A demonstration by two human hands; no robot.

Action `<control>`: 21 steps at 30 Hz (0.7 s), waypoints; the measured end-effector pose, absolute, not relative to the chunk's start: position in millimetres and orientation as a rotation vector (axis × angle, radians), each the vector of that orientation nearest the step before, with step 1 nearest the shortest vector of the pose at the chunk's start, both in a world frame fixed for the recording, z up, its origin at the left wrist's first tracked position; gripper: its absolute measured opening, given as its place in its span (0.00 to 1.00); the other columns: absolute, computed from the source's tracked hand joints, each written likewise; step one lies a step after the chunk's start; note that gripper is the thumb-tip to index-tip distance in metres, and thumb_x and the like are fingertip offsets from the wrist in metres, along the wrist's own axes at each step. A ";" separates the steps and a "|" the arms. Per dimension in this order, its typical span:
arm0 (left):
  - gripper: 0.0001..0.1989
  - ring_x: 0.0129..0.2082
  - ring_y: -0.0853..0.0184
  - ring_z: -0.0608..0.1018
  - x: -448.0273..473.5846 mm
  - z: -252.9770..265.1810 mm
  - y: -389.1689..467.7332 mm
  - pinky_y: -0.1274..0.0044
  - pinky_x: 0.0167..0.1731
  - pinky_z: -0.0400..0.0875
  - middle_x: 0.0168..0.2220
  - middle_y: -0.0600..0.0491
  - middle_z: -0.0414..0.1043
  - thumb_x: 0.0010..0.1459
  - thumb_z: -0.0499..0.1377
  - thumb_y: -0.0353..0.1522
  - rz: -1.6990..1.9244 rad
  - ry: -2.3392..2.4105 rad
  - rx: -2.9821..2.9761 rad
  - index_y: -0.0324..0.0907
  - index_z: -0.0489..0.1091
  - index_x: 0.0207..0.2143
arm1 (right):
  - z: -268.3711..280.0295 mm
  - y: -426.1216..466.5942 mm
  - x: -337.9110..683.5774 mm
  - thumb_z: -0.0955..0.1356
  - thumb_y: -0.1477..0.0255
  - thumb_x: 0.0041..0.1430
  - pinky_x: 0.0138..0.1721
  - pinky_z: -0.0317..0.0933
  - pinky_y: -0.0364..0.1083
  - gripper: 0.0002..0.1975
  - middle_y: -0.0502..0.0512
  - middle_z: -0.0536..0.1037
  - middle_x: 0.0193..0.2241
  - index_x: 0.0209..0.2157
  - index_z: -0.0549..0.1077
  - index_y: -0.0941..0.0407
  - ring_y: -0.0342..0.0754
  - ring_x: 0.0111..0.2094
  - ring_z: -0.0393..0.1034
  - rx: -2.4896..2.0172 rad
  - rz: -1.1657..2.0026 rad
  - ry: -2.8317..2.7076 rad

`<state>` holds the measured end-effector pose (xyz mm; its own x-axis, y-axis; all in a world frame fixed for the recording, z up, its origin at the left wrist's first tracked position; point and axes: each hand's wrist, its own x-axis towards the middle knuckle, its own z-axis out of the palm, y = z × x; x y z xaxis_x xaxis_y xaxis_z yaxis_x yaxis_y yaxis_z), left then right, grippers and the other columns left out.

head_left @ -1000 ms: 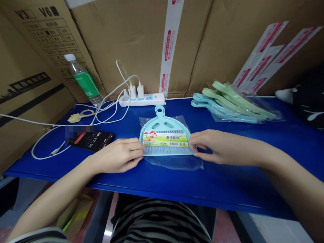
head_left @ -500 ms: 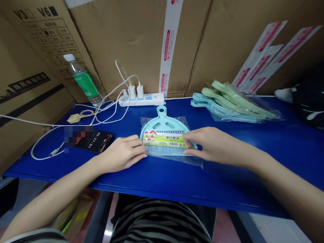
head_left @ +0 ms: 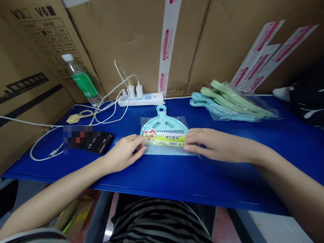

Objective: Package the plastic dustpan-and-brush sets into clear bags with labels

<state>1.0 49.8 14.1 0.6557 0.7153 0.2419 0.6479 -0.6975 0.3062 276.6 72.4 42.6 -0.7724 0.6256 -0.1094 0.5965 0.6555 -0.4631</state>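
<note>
A light-blue dustpan and brush set lies flat on the blue table in a clear plastic bag, its handle pointing away from me. Across its middle runs a printed yellow-green and white label, and pale bristles show under the plastic. My left hand is closed on the left edge of the set, fingers curled and thumb at the lower corner. At the right edge, my right hand pinches the bagged set near the end of the label. The fingertips of both hands are partly hidden.
More bagged dustpan sets, green and light blue, are piled at the back right. A phone, tangled white cables, a power strip and a water bottle occupy the left and back. Cardboard walls the rear.
The loose plastic flap at the set's near edge no longer sticks out towards me. My right fingers have drawn closer together at the right edge. The left hand has barely shifted.
</note>
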 end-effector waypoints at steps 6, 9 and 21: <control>0.09 0.21 0.73 0.64 2.4 11.4 50.2 0.81 0.23 0.59 0.23 0.59 0.60 0.62 0.48 0.29 0.573 1.123 2.623 0.42 0.58 0.27 | 43.8 65.1 274.4 0.61 0.62 0.59 0.35 0.57 0.48 0.14 0.55 0.74 0.28 0.24 0.68 0.54 0.50 0.34 0.67 -1.096 0.679 -2.793; 0.08 0.21 0.74 0.64 3.2 10.2 50.2 0.81 0.22 0.59 0.23 0.59 0.61 0.62 0.49 0.29 0.589 1.136 2.600 0.42 0.58 0.27 | 38.3 68.7 273.5 0.61 0.69 0.57 0.31 0.56 0.46 0.10 0.52 0.73 0.24 0.23 0.65 0.54 0.47 0.28 0.66 -1.174 0.625 -2.746; 0.06 0.18 0.76 0.64 4.1 1.2 50.8 0.82 0.20 0.59 0.23 0.63 0.58 0.60 0.49 0.29 0.655 1.174 2.585 0.43 0.55 0.41 | 31.0 69.7 271.4 0.61 0.77 0.48 0.26 0.53 0.43 0.08 0.43 0.71 0.18 0.33 0.61 0.54 0.44 0.21 0.66 -1.345 0.627 -2.549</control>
